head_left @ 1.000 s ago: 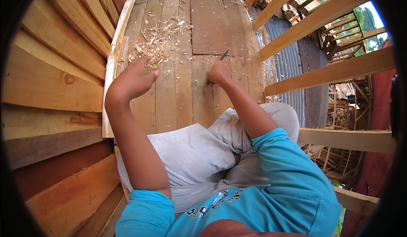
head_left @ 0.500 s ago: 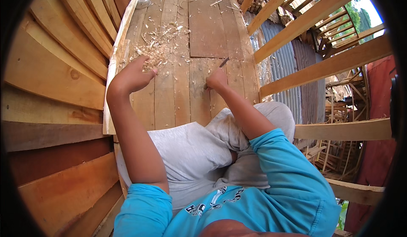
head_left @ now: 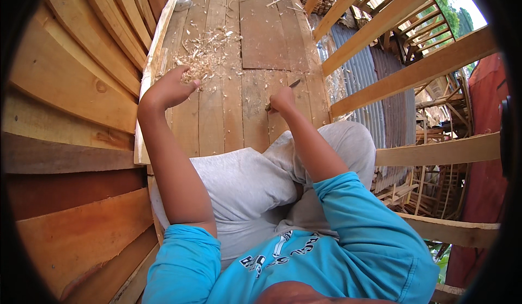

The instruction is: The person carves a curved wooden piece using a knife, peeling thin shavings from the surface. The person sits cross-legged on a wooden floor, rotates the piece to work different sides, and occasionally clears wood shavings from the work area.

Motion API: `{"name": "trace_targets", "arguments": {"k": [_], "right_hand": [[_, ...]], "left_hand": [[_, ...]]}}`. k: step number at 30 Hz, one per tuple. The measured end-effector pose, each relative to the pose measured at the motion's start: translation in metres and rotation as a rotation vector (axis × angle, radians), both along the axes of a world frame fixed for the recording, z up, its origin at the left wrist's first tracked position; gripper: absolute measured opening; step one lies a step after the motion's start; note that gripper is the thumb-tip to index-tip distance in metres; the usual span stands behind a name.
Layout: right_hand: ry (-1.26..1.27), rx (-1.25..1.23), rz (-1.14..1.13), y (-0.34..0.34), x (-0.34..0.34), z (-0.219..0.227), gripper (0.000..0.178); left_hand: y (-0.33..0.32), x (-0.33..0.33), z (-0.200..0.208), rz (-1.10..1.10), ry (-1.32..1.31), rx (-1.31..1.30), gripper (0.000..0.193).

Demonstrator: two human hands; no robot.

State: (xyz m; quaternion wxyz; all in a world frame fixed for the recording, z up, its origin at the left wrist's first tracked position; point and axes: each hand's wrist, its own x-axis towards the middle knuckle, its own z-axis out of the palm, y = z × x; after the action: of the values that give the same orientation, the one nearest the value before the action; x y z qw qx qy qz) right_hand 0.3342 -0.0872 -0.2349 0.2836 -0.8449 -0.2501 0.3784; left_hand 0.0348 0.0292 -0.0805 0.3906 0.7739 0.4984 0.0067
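My right hand (head_left: 281,99) is closed around a knife (head_left: 294,84). Its dark blade sticks out past the thumb side toward the far right, and a bit of the handle shows on the other side of the fist. Over the plank floor (head_left: 234,124), my left hand (head_left: 172,89) has its thumb and fingers apart. Those fingers are at the near edge of a scatter of wood shavings (head_left: 209,51); whether they touch it I cannot tell. I see nothing held in the left hand.
Slanted wooden boards (head_left: 70,94) rise close on my left. On the right are spaced wooden beams (head_left: 418,81), with corrugated metal sheets (head_left: 353,64) beyond them. A clear round object (head_left: 184,3) lies far left. A flat brown panel (head_left: 263,37) lies farther ahead on the floor.
My right hand has turned slightly, and the knife blade now tips more to the right. The left hand has shifted a little, its thumb swinging slightly toward its fingers. The view has shifted slightly.
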Motion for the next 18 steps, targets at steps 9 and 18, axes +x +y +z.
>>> {"name": "trace_targets", "arguments": {"k": [9, 18], "right_hand": [[-0.028, 0.284, 0.552, 0.011, -0.095, -0.017, 0.054], [-0.045, 0.175, -0.183, 0.007, -0.063, -0.011, 0.064]], "left_hand": [[0.002, -0.006, 0.002, 0.025, -0.008, -0.016, 0.067], [0.006, -0.002, -0.010, 0.004, 0.013, 0.042, 0.065]]}}
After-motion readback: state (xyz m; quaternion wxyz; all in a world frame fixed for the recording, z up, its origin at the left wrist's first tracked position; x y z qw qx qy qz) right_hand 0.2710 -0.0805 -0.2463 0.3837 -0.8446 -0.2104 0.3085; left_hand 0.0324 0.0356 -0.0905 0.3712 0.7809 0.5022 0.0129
